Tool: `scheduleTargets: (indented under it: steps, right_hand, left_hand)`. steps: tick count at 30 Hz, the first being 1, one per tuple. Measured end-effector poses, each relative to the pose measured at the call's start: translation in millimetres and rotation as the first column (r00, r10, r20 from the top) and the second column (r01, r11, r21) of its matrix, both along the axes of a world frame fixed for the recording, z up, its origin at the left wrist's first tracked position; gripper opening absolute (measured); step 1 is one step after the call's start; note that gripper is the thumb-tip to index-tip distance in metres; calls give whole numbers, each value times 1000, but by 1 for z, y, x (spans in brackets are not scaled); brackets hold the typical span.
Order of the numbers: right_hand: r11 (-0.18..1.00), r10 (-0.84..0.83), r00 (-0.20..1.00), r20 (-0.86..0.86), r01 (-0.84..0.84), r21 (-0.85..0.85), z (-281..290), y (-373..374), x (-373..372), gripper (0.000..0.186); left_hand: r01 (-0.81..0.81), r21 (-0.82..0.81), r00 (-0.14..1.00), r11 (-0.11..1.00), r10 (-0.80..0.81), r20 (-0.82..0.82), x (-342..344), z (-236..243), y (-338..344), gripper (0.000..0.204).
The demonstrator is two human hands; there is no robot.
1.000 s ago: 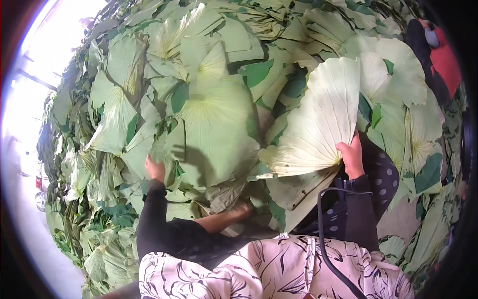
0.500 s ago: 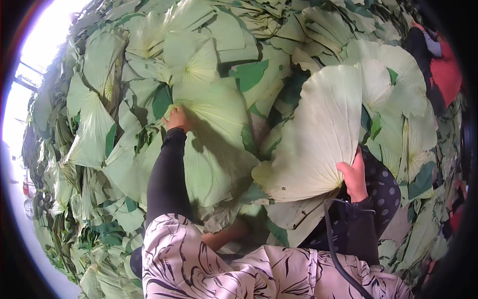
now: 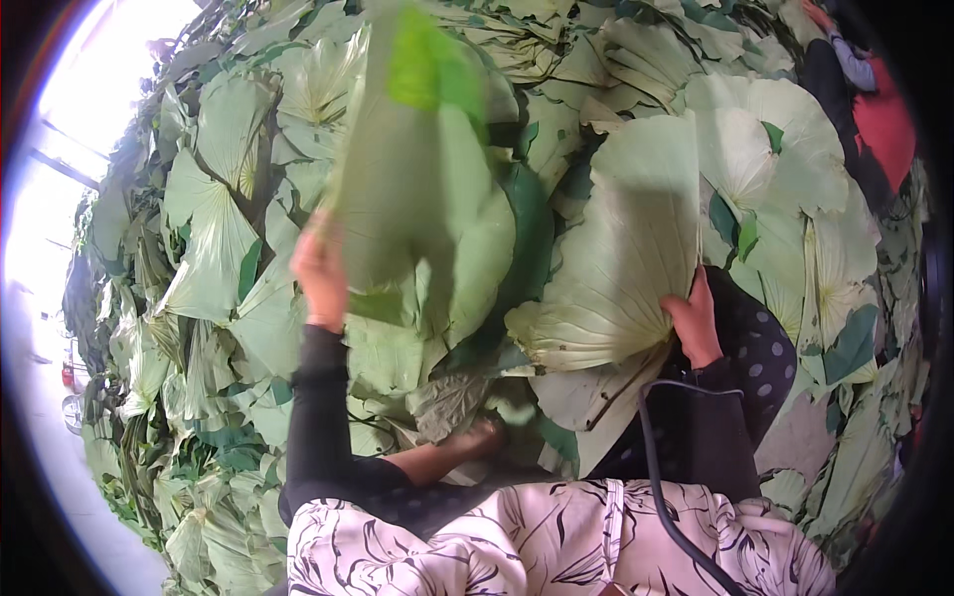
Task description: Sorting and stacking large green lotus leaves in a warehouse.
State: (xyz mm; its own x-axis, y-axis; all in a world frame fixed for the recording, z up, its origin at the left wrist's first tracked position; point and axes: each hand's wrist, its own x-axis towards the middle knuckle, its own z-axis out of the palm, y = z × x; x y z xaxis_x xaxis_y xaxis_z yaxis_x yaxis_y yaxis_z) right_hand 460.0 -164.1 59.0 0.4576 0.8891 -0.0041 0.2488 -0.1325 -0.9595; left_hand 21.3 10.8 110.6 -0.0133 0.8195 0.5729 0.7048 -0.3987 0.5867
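A folded lotus leaf is lifted in my left hand, whose fingers close on its lower left edge. The far end of that leaf is smeared by motion and shows bright green. My right hand grips the narrow lower corner of a pale, fan-shaped lotus leaf, its thumb lying on top. More leaf layers show below this pale leaf, but I cannot tell how many are in the grip. Under the raised leaf lie other flat green leaves.
Heaped lotus leaves surround me on all sides. A dry, crumpled leaf lies before my bare foot. A black cable runs beside my right forearm. Another person in red sits at the far right.
My left hand has taken hold of a leaf from the pile, raised it and drawn it nearer and slightly left. My right hand keeps its grip, having shifted only a little.
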Motion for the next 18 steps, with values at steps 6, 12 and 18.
scheduleTargets:
  steps: [6,12,18]
  right_hand:
    - [997,-69,984,-162,70,6,27,-9,8,56]
    - [877,-356,888,-291,425,224,108,-55,44,53]
    - [601,-465,796,-389,606,521,133,-63,59,47]
  left_hand:
    - [67,-627,888,776,-333,-318,60,-95,-67,26]
    - [167,-357,943,919,-254,-214,100,-126,-107,30]
    - [564,-655,777,502,-592,215,178,-148,-188,32]
